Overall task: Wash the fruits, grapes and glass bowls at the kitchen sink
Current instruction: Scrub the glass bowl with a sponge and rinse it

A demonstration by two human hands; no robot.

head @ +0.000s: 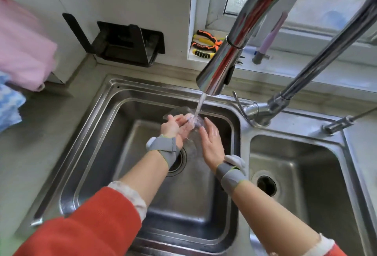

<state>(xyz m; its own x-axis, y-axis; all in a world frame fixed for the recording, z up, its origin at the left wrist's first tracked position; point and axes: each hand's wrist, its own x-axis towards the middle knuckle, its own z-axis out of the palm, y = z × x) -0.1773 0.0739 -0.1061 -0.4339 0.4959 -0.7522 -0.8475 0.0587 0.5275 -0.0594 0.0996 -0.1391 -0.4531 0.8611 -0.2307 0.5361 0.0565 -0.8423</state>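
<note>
A clear glass bowl (179,113) is held over the left basin of the steel sink (114,100), under the stream running from the chrome faucet (222,66). My left hand (172,126) grips the bowl's left rim with curled fingers. My right hand (211,135) lies flat against the bowl's right side, fingers straight and wet. The bowl is hard to make out through the water and my fingers. No fruit or grapes are in view.
A smaller right basin (295,166) lies beside the left one. Orange and yellow pliers (206,44) lie on the window ledge. A black rack (126,43) hangs on the wall; pink and blue cloths (22,51) hang at the left.
</note>
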